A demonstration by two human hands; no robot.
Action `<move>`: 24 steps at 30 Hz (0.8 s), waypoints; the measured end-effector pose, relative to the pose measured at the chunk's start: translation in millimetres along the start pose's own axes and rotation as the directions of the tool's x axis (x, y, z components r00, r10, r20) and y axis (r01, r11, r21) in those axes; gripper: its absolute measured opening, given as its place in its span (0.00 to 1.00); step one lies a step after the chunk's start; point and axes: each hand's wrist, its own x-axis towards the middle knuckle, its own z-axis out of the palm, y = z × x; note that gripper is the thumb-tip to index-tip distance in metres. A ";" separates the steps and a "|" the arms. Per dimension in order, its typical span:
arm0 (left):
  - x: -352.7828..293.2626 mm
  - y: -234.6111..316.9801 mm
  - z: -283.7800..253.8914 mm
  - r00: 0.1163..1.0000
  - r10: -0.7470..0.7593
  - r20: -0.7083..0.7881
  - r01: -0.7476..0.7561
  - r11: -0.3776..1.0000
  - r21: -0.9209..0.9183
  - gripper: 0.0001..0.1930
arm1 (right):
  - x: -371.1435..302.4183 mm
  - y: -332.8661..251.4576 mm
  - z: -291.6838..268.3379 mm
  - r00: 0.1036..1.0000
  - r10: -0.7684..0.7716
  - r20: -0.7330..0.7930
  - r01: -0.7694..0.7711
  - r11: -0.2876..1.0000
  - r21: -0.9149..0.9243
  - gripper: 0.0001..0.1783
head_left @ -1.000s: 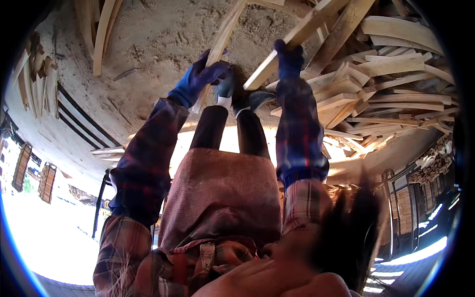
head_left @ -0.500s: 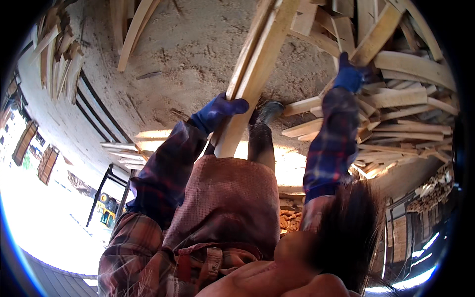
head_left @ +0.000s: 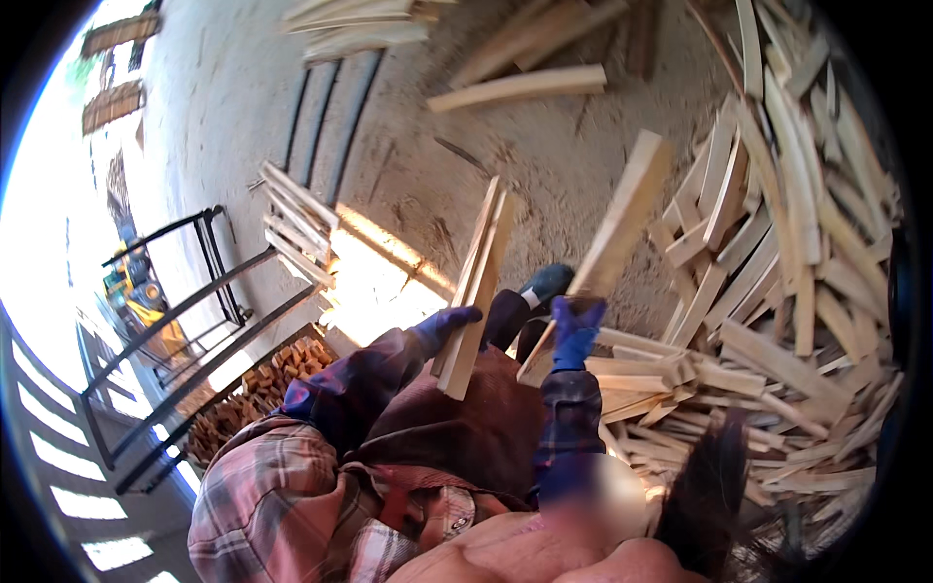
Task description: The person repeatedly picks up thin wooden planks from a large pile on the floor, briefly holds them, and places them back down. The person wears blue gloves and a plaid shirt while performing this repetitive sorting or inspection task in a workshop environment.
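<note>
My left hand (head_left: 444, 330), in a blue glove, is closed around a few long wooden slats (head_left: 483, 282) held together side by side. They slant upward in front of my lap, their lower end over my dark red apron (head_left: 418, 416). My right hand (head_left: 577, 335), also gloved in blue, grips a wide pale board (head_left: 623, 216) near its lower end. That board points up and to the right, apart from the slats. Beside my right hand lies the heap of loose wood pieces (head_left: 768, 360).
More slats lie at the far side (head_left: 525, 87), with a stack of strips (head_left: 355, 27) on dark rails (head_left: 321, 126). At left are a small slat stack (head_left: 296, 222), a black metal frame (head_left: 175, 325) and a bin of short wood blocks (head_left: 258, 394). A yellow machine (head_left: 155, 316) stands beyond.
My right hand has come back from the heap and now holds a board. The slats stay in my left hand. The whole view has turned, bringing more of the left side in.
</note>
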 end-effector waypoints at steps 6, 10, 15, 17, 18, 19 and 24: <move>-117.1 -39.3 -20.1 0.973 0.216 -0.083 -0.230 0.946 -0.229 0.28 | -60.8 -340.1 132.1 0.541 -0.718 0.437 0.822 0.561 -0.097 0.43; -132.1 -34.6 0.8 0.912 0.406 0.062 -0.374 0.883 -0.284 0.26 | -111.2 -467.3 153.7 0.576 -0.769 0.279 0.816 0.559 -0.145 0.49; -163.6 -16.7 35.7 0.879 0.275 0.389 -0.249 0.961 -0.116 0.27 | -141.5 -302.1 51.5 0.818 -0.565 0.104 0.574 0.797 -0.188 0.46; -183.0 -12.1 66.9 0.891 0.158 0.425 -0.165 0.986 -0.020 0.29 | -177.2 -250.9 -26.7 0.987 -0.029 0.156 0.050 0.989 -0.136 0.36; -200.0 -7.8 106.0 0.874 0.083 0.479 -0.135 0.988 0.075 0.29 | -182.5 -216.3 -77.1 0.959 0.100 0.266 -0.123 0.990 0.071 0.31; -209.1 -15.5 123.2 0.873 0.021 0.486 -0.119 0.978 0.173 0.30 | -201.1 -190.2 -93.5 0.922 0.124 0.367 -0.241 0.925 0.293 0.28; -231.4 -113.3 208.7 0.860 -0.314 0.402 -0.136 0.619 0.774 0.26 | -324.5 -85.7 -163.8 0.511 -0.776 -0.370 0.700 0.626 -0.345 0.23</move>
